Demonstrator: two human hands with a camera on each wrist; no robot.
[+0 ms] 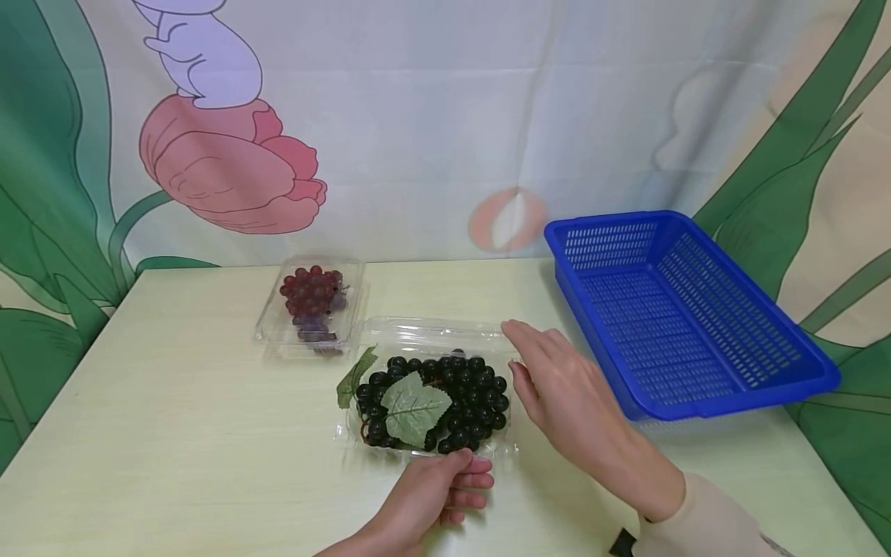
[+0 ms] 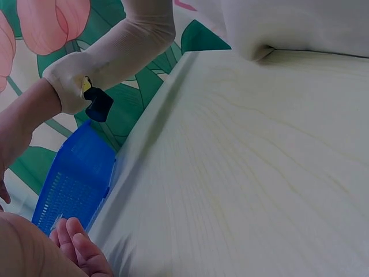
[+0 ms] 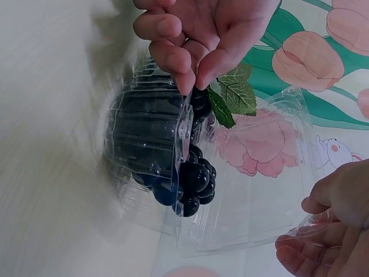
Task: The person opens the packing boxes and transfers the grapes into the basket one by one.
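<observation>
The dark grapes (image 1: pixel 476 398) sit in a clear box (image 3: pixel 141 109) on the tabletop (image 1: pixel 174 410), right in front of me. One leaf (image 1: pixel 416 410) lies across the bunch, and another leaf (image 1: pixel 355 379) sticks out at the box's left end. The lid (image 3: pixel 259 213) stands raised on the far side, well clear of the fruit. My left hand (image 1: pixel 431 491) has thumb and forefinger pinched together on the near rim, and my right hand (image 1: pixel 564 394) has thumb and fingers clamped on the edge of the lid.

So the bunch is in the box, but the box is not closed. I judge that bringing the lid down is the part left, with that outlying leaf to tuck in; whether the lid is coming down or going up, I cannot tell from how things lie.

Behind and to the left, a smaller box (image 1: pixel 267 329) holds red grapes (image 1: pixel 312 290) and purple grapes (image 1: pixel 313 326); it looks closed, so I count that one as finished. Off to the right is a blue basket (image 1: pixel 752 398), with nothing visible inside it
</observation>
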